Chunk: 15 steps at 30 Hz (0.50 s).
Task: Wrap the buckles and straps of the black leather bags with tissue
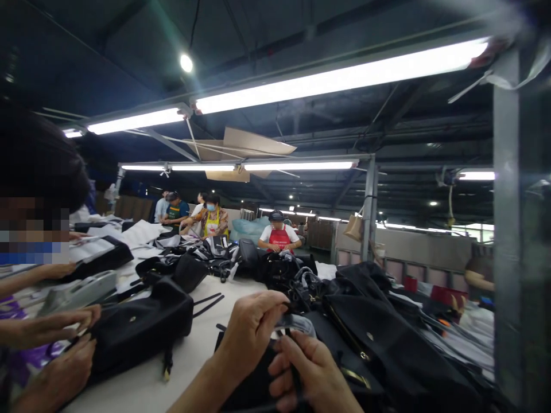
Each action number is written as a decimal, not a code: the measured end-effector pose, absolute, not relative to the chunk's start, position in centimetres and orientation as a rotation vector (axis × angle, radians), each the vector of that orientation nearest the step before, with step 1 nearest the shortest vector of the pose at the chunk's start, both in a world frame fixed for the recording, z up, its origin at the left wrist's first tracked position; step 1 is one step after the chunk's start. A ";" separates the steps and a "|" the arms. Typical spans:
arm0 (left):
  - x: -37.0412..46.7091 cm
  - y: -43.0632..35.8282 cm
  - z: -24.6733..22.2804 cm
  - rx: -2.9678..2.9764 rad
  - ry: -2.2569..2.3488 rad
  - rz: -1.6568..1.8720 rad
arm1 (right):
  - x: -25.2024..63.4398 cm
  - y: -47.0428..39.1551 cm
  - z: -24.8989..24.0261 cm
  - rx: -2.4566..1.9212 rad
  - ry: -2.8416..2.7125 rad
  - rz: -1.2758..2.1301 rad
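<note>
In the lower middle of the head view, my left hand (253, 324) has its fingers bent and pinched together at a small dark piece, too small to make out. Just right of it and a little lower, my right hand (303, 367) is closed on a thin black strap (296, 381) that hangs down from its fingers. A loop of clear plastic (303, 326) shows just behind the fingers. Below and behind both hands lies a black bag (247, 381), partly hidden by them.
Black bags with gold fittings (379, 332) are heaped at the right. At the left, a co-worker's hands (69, 344) touch another black bag (142, 324) on the pale table (172, 384). More people stand beyond the piled table. A metal post (508, 229) rises at the right.
</note>
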State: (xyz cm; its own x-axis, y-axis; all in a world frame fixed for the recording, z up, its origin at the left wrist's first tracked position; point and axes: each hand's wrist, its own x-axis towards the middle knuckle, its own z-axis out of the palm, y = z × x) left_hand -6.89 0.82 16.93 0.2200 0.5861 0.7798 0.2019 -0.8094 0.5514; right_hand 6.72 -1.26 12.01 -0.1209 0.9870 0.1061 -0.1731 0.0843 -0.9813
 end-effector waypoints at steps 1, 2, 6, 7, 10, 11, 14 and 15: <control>-7.1 0.3 16.2 2.122 0.688 1.559 | 7.0 -1.5 11.8 -0.991 -1.262 1.304; -7.3 0.0 15.5 2.043 0.651 1.503 | 7.2 -1.8 11.8 -1.012 -1.317 1.284; -7.8 0.2 13.8 1.669 0.526 1.347 | 8.0 -2.7 12.1 -0.910 -1.506 1.206; -7.9 0.4 13.7 1.592 0.506 1.317 | 8.2 -3.0 12.2 -0.898 -1.516 1.231; -7.9 0.6 14.1 1.428 0.529 1.255 | 8.7 -3.4 12.0 -0.985 -1.510 1.275; -7.8 0.6 14.3 1.404 0.553 1.247 | 8.8 -3.5 11.9 -1.039 -1.504 1.246; -7.7 0.5 14.3 1.370 0.624 1.200 | 9.0 -3.6 11.6 -1.123 -1.503 1.113; -7.7 0.4 14.2 1.370 0.648 1.175 | 9.0 -3.6 11.6 -1.103 -1.517 1.089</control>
State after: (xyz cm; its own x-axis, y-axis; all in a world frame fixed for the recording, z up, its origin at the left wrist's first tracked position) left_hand -7.69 0.45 14.19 0.3437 0.8999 0.2685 -0.2527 -0.1867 0.9494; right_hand 9.04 -3.62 11.56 -0.1584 0.9710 0.1792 0.1407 0.2019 -0.9693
